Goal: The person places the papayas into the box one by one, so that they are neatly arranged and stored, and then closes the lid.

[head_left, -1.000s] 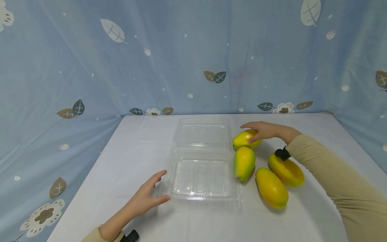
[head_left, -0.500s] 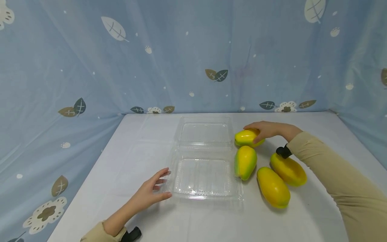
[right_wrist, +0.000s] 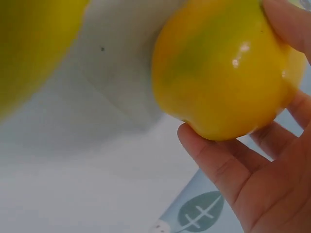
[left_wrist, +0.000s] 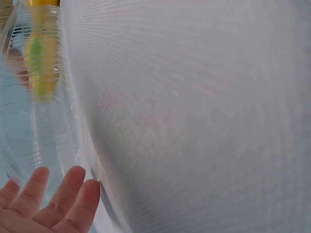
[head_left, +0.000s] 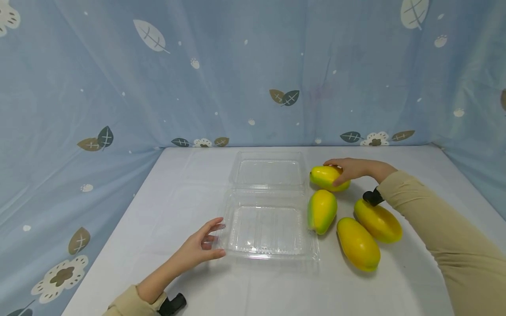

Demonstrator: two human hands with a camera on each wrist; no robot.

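Two hands flank the open clear box (head_left: 262, 230) on the table (head_left: 178, 184). Your left hand (head_left: 193, 250), fingers loosely spread, is at its left side; press lightly there, since thin plastic will probably buckle. Right of the box, mind the near fruit (head_left: 323, 213), which lies just beside the one in your grip. Your right hand (head_left: 353, 170) grips the far fruit (head_left: 325, 177), toward the table's far edge; set thumb and fingers opposite each other, as smooth skin may slip. The right wrist view shows fingertips behind that fruit, which the head view hides; only the head view shows all four fruits.
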